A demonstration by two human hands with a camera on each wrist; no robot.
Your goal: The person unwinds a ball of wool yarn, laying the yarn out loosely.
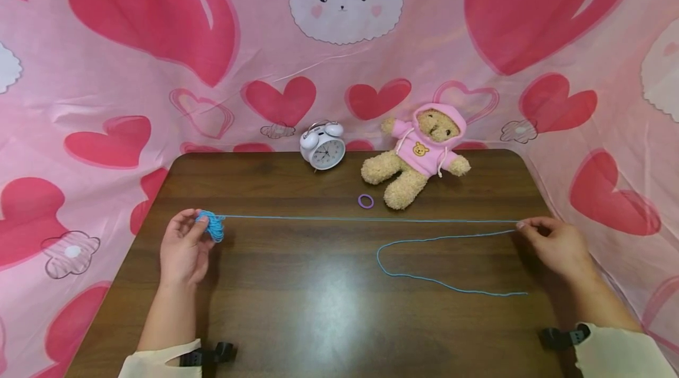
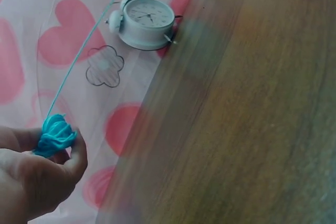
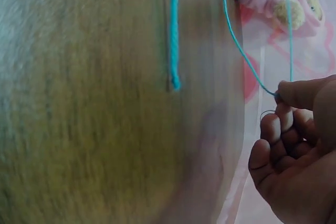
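Observation:
At the table's left side my left hand [image 1: 183, 248] holds a small bundle of blue yarn [image 1: 214, 227] between thumb and fingers. From the bundle a straight, taut strand [image 1: 339, 219] runs across to the right. My right hand [image 1: 557, 245] pinches that strand between thumb and forefinger near the right edge. Beyond the pinch, the loose tail [image 1: 419, 277] curves back over the table in a U, its free end [image 3: 176, 84] lying on the wood. In the left wrist view the bundle [image 2: 55, 136] shows several gathered loops.
A white twin-bell alarm clock [image 1: 323, 147] stands at the table's back edge. Right of it lies a teddy bear [image 1: 421, 151] in a pink hoodie. A purple ring [image 1: 365, 201] sits in front of them on the brown table [image 1: 276, 319]. Pink heart-print cloth [image 1: 201, 112] hangs around.

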